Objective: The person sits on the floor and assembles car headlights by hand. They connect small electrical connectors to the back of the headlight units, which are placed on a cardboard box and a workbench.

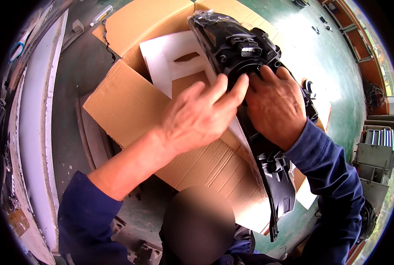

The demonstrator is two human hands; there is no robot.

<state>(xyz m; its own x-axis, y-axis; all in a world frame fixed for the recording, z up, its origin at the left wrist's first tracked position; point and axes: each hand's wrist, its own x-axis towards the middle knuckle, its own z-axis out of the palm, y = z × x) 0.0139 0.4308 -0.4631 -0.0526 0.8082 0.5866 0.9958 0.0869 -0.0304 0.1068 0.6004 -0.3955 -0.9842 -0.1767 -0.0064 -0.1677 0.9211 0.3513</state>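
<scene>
A car headlight (pixel 232 42) with a black back housing lies slantwise across an open cardboard box (pixel 135 101). Clear film clings to its far end and left edge. My left hand (pixel 201 110) has its fingers stretched out and apart, the tips by the rim of a round opening in the housing. Over the same opening, my right hand (pixel 276 104) is bent, with its fingers curled down at the rim and the palm against the housing. The right fingertips are hidden, so anything small under them cannot be made out.
White foam padding (pixel 157 57) sits inside the box, whose flaps are folded outward. A long white panel (pixel 35 132) runs along the left. On the green floor lies a clear tube (pixel 102 15) at the far left. Grey metal cabinets (pixel 374 154) stand at right.
</scene>
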